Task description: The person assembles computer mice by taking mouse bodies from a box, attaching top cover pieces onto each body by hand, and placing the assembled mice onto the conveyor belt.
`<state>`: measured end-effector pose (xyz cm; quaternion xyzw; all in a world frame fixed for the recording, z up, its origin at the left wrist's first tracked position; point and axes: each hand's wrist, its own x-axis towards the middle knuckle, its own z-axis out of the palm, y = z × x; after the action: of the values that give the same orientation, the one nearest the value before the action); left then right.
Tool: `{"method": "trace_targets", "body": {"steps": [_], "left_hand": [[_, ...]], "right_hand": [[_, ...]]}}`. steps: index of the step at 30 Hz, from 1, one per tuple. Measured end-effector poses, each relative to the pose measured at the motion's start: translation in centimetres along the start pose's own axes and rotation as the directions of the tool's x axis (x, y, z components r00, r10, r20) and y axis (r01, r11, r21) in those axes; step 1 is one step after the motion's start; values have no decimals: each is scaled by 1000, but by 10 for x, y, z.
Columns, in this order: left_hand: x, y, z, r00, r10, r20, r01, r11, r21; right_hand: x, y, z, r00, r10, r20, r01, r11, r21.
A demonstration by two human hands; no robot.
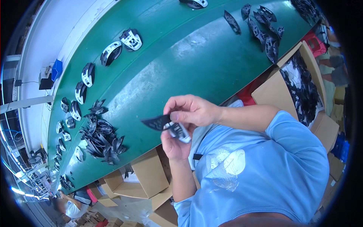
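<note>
Both of my hands are raised close to my body, by the near edge of the green table. My right hand [193,110] pinches a thin, dark, pointed plastic piece [155,123] with slots in it, between thumb and fingers. Just below, my left hand [176,145] has its fingers curled round a small white and dark plastic part [180,132]. The two pieces meet or overlap between the hands; whether they are joined cannot be seen. The white part is slightly blurred.
A heap of dark curved pieces [100,138] lies on the green table [159,75] at left. White-and-black shells [110,53] form a line along it. More dark pieces [264,32] lie far right. Cardboard boxes [149,176] stand below the edge; another box [278,92] holds dark parts.
</note>
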<state>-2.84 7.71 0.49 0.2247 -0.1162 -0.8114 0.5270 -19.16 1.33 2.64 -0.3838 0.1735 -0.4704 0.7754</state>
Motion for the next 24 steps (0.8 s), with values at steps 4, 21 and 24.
{"method": "trace_targets", "body": {"steps": [4,21,24], "left_hand": [[12,4,-8,951,304,-54,-265,893,364],[15,12,-11,838,546,-21,-501,783,367],[16,10,-15,809,585,53,-540,705,459]], "right_hand": [[5,-20,-16,999,-32,-30,31,998,-53],[12,-30,-21,974,216,62,-163,869,-467],[19,-32,-15,983,178,-31,-165,815,-556]]}}
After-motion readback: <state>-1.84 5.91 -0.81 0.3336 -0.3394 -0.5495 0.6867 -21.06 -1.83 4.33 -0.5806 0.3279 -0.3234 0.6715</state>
